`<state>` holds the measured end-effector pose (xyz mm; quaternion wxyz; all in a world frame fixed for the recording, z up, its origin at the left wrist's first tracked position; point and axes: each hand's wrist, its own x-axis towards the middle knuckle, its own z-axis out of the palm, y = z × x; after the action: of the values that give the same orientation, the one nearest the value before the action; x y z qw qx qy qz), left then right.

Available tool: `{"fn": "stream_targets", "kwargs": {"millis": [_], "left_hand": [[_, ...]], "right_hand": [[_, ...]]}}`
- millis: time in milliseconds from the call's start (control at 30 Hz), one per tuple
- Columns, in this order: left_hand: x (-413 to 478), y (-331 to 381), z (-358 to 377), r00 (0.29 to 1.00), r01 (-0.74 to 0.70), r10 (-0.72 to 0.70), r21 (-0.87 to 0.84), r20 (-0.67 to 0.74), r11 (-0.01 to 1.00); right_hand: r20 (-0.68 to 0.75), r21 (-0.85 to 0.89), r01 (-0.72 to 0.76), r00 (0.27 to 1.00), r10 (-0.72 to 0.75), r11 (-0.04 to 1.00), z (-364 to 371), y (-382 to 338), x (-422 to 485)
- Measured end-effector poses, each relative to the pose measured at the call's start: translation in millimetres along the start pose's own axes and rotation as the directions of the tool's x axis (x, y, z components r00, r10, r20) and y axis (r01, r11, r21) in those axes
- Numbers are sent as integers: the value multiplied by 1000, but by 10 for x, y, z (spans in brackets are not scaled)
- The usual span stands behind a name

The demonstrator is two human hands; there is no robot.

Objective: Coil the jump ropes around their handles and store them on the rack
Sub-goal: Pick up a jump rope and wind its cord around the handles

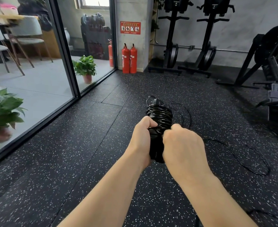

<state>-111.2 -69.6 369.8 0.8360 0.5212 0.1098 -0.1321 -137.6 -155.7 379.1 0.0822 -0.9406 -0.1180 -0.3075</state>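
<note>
At the frame's centre, the left hand (pixel 140 136) is gripping the handles (pixel 156 145), fingers curled tight around them. The right hand (pixel 182 145) is pinching the rope (pixel 158 112), winding; loose rope is trailing right across the floor (pixel 86 145). Best keeping each turn taut and snug against the last.

glossy black coiled jump rope cord (pixel 158 112), black rubber gym floor with white speckles (pixel 86 145), two red cylindrical fire extinguishers (pixel 129 60), red wall sign (pixel 130 28), green leafy potted plant (pixel 85 65) in pinkish pot, black metal exercise machines (pixel 190 38)
</note>
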Motion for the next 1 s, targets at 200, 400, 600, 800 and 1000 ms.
{"fn": "stream_targets", "kwargs": {"millis": [200,400,600,800,1000], "left_hand": [[3,-39,28,1000,-26,26,14,-4,1000],[6,-44,46,1000,4,-4,3,-29,1000],[44,-19,44,993,78,-79,-16,-88,997],[36,26,42,991,95,-99,-52,-88,994],[15,36,37,992,80,-84,-39,-90,996]], "right_hand": [[65,-31,-46,997,48,998,6,-9,-19],[215,-120,-42,974,67,992,-14,10,-33],[164,-83,-65,983,78,994,18,-15,-39],[183,-107,1,983,19,994,13,68,-33],[70,0,11,998,-11,1000,9,-21,-34]]}}
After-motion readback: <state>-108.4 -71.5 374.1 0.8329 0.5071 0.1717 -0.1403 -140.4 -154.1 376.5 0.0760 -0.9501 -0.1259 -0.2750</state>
